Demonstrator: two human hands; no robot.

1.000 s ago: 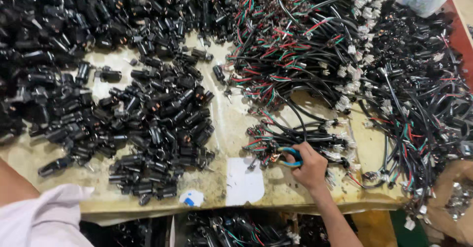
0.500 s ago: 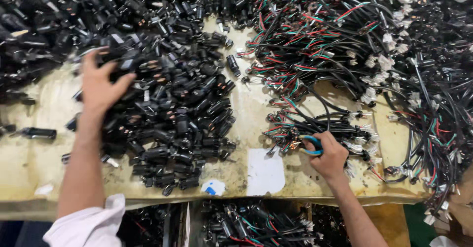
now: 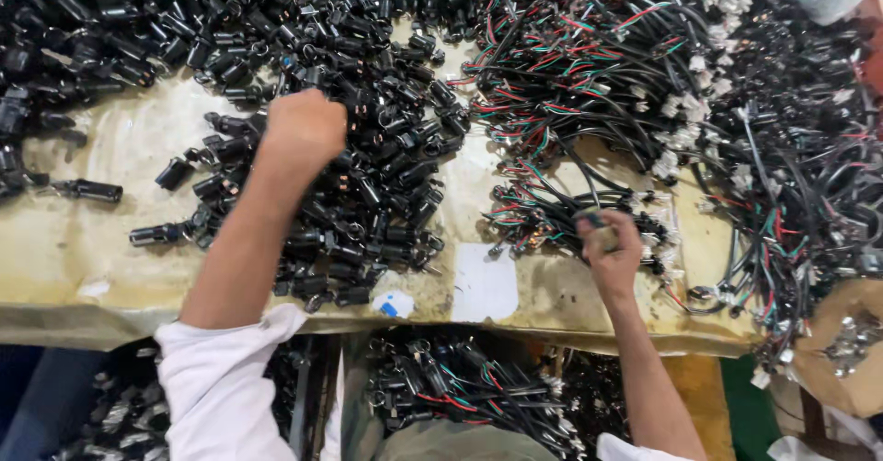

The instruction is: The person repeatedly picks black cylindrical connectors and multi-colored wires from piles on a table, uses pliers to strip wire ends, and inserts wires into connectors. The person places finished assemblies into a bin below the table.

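from the head view, the left hand (image 3: 303, 128) is balled into a fist, knuckles up, pressed into the heap of small black cylindrical plastic parts (image 3: 368, 176) at the middle of the yellowed plastic-covered counter (image 3: 110, 240); whether it grips a part cannot be told. the right hand (image 3: 609, 245) pinches a small tan and dark piece (image 3: 600, 225) just beside a bundle of black cables with red and green wires (image 3: 543, 213). bare counter lies left of the heap and along the near edge, where a white paper square (image 3: 486, 284) rests between the forearms. a larger tangle of cables with white connectors (image 3: 736, 130) crowds the right edge.
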